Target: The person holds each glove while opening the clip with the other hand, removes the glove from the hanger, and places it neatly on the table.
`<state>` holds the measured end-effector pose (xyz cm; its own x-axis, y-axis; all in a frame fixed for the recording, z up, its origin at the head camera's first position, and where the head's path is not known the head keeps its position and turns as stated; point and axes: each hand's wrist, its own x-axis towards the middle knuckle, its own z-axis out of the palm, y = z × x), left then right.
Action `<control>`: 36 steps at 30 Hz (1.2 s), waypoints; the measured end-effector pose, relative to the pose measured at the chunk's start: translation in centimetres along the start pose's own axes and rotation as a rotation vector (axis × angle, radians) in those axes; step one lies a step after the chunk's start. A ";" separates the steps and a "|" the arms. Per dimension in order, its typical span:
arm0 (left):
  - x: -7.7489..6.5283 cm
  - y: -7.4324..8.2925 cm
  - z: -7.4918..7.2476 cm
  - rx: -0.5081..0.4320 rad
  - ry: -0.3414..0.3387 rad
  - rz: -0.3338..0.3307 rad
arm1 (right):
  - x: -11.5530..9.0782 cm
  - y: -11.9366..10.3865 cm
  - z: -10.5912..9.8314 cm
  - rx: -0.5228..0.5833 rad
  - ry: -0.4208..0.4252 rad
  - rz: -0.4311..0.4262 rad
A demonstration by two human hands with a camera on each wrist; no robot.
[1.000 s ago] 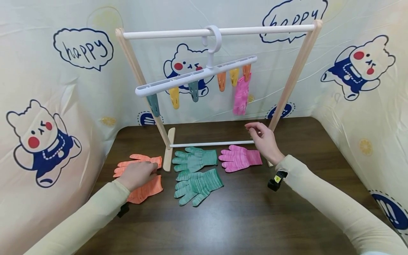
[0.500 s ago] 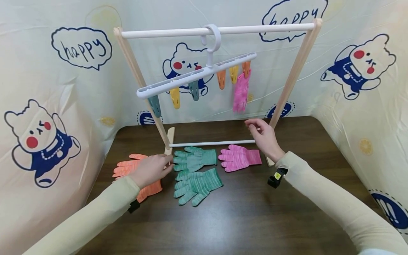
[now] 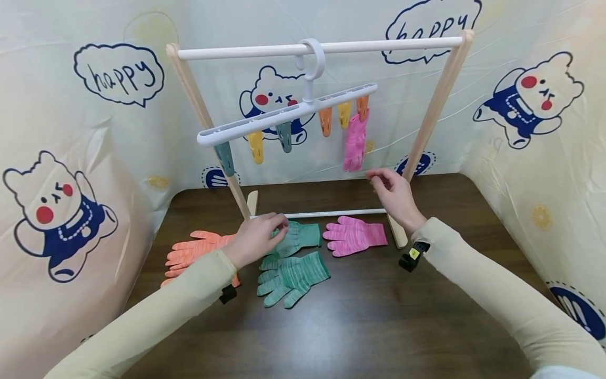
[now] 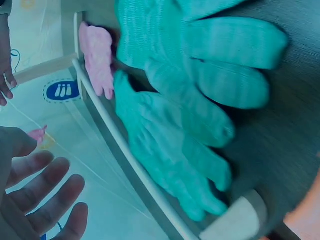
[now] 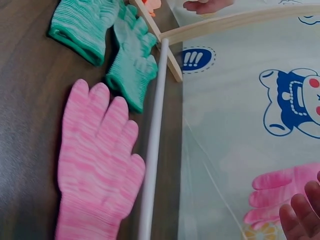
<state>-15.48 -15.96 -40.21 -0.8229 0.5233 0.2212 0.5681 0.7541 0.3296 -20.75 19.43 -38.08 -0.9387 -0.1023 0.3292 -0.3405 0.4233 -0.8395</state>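
My left hand [image 3: 258,238] hovers over the left part of the far green glove [image 3: 298,235] and hides some of it. Its loosely bent fingers [image 4: 52,187] hold nothing in the left wrist view. Just below the hanging pink glove [image 3: 355,145], my right hand [image 3: 396,199] is raised with relaxed fingers and nothing in it. That glove hangs from an orange clothespin [image 3: 362,107] at the right end of the white hanger [image 3: 284,115]. A second pink glove [image 3: 356,236] lies flat on the table, left of my right forearm.
A nearer green glove [image 3: 293,278] and orange gloves [image 3: 196,250], partly behind my left arm, lie on the dark table [image 3: 369,316]. The wooden rack [image 3: 437,105] has a white top bar [image 3: 246,51] and a low bar [image 3: 336,213]. Several clothespins line the hanger.
My left hand has moved right, from over the orange gloves to over the far green glove. My right hand has risen slightly and still holds nothing.
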 end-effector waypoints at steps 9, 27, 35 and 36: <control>2.9 1.1 0.6 -0.087 0.095 0.000 | 1.8 -1.3 -1.4 -0.038 0.023 -0.008; 8.5 1.8 1.8 -0.348 0.228 -0.116 | 4.9 -3.8 -3.6 -0.068 0.006 0.076; 10.5 2.6 2.5 -0.407 0.255 -0.162 | 6.2 -4.3 -3.8 -0.158 -0.010 0.004; 10.8 2.7 2.5 -0.412 0.257 -0.166 | 6.4 -4.4 -3.8 -0.164 -0.012 -0.005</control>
<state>-22.80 -7.30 -39.28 -0.9060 0.2560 0.3371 0.4231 0.5727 0.7021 -25.04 20.28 -30.65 -0.9378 -0.1151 0.3275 -0.3330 0.5644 -0.7554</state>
